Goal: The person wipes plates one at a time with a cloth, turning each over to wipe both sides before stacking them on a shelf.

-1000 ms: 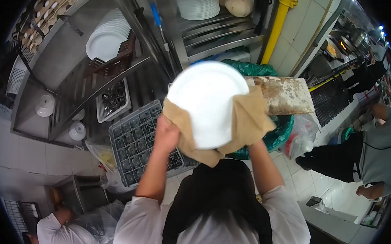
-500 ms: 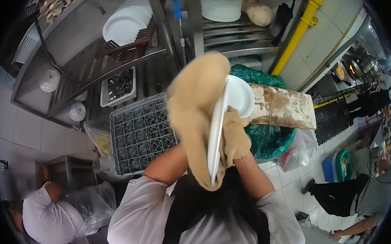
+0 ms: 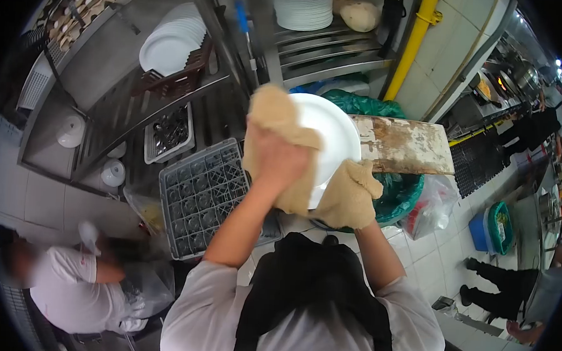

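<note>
So, the white plate (image 3: pixel 337 137) is right around the middle of the frame, held up in the tan cloth (image 3: pixel 268 108). Left hand (image 3: pixel 285 155) is motion-blurred, clutching a bunch of cloth against the plate's left side. Right hand (image 3: pixel 356 203) has the lower right rim through the cloth, but its fingers are covered, so can't tell how curled they are. Grey glass rack (image 3: pixel 197 193) sits left of centre, worn board (image 3: pixel 413 147) to the plate's right.

Soft indoor light, glaring lamp (image 3: pixel 558 63) upper right, blurred cloth (image 3: pixel 274 105), curved black edges.
</note>
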The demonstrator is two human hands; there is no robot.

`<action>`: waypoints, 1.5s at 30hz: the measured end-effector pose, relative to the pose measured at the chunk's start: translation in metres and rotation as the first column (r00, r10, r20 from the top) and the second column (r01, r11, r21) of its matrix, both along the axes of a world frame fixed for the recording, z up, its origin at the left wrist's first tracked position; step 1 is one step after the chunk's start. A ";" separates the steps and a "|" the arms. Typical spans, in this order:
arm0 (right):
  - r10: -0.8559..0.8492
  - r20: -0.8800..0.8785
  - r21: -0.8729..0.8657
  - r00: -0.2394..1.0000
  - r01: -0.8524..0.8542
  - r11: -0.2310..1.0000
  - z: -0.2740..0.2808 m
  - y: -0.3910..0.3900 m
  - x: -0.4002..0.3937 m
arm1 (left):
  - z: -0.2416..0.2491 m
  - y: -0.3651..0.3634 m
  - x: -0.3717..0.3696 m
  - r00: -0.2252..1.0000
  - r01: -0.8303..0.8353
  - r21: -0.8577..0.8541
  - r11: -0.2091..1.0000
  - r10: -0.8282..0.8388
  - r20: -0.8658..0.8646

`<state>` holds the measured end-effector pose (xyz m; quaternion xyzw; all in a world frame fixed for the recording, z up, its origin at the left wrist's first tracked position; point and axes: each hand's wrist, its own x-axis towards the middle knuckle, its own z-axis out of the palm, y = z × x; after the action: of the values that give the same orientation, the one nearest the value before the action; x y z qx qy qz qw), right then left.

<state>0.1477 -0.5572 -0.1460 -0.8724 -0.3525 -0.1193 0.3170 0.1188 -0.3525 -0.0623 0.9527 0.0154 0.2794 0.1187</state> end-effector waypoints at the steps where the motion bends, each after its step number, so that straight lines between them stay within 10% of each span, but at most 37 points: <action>1: 0.008 0.131 -0.086 0.991 0.004 0.996 -0.005 0.001 0.000 | 0.008 -0.021 0.008 0.994 0.105 -0.086 0.991 -0.103 0.031; 4: -0.022 0.216 -0.139 0.976 0.053 0.989 -0.005 -0.016 -0.003 | 0.011 -0.053 -0.014 0.893 0.442 0.076 0.894 -0.430 -0.133; 6: -0.071 0.193 -0.182 0.979 0.107 0.978 -0.005 -0.032 0.003 | 0.019 -0.057 -0.049 0.797 0.565 -0.126 0.815 -0.579 -0.170; 10: -0.208 -0.039 -0.437 0.977 0.170 0.883 0.016 -0.041 0.009 | 0.040 -0.010 -0.063 0.819 0.262 -0.212 0.942 -0.333 -0.467; 12: -0.352 -0.308 -0.648 0.884 0.076 0.758 0.054 -0.028 0.012 | 0.047 0.009 -0.037 0.948 0.291 0.143 0.946 -0.265 -0.176; 14: -0.252 -0.354 -0.525 0.901 0.032 0.851 0.048 -0.017 0.012 | 0.085 0.005 -0.007 0.898 0.436 0.395 0.808 -0.365 -0.245; 16: 0.069 -0.163 0.011 0.984 -0.068 0.998 0.016 -0.015 0.013 | 0.093 -0.014 0.010 0.779 0.598 0.248 0.762 -0.479 -0.405; 19: 0.007 0.092 -0.208 0.996 0.013 0.978 0.090 -0.014 0.011 | 0.088 0.005 0.035 0.728 0.587 -0.016 0.809 -0.536 -0.428; 20: -0.192 -0.061 -0.322 0.979 0.163 0.933 0.076 -0.016 0.024 | 0.084 0.021 0.034 0.708 0.593 -0.204 0.779 -0.625 -0.329; 22: -0.177 0.209 -0.557 0.962 0.266 0.787 0.046 -0.038 0.030 | 0.050 0.025 0.025 0.915 0.266 -0.551 0.791 -0.386 -0.113; 23: -0.228 -0.032 -0.092 0.973 0.225 0.970 0.015 -0.035 0.026 | 0.024 0.022 0.014 0.973 0.115 -0.708 0.697 -0.222 -0.061; 24: -0.149 -0.252 0.405 0.956 0.244 0.881 -0.024 -0.027 0.025 | -0.015 0.005 0.003 0.997 0.034 -0.877 0.478 -0.082 -0.006; 27: -0.415 -0.016 -0.232 0.909 0.401 0.886 0.070 -0.013 -0.013 | -0.089 -0.071 -0.036 0.973 0.001 -0.987 -0.159 0.230 -0.036; 31: -0.315 -0.229 -0.485 0.921 0.173 0.857 0.075 0.001 -0.044 | -0.101 -0.034 -0.065 0.991 -0.104 -0.919 -0.379 0.040 -0.129; 40: 0.117 -0.340 -0.500 0.933 -0.284 0.818 0.101 -0.028 -0.057 | -0.126 0.028 0.002 0.980 -0.195 -0.968 -0.156 0.004 -0.198; 45: 0.266 -0.481 0.316 0.836 -0.117 0.941 0.113 -0.056 -0.060 | -0.155 0.051 0.021 0.958 -0.273 -0.899 0.343 0.011 -0.286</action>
<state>0.0880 -0.6134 -0.0326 -0.7796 -0.3208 0.1042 0.5276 0.1401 -0.3017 -0.2172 0.7368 0.2676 0.1182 0.6096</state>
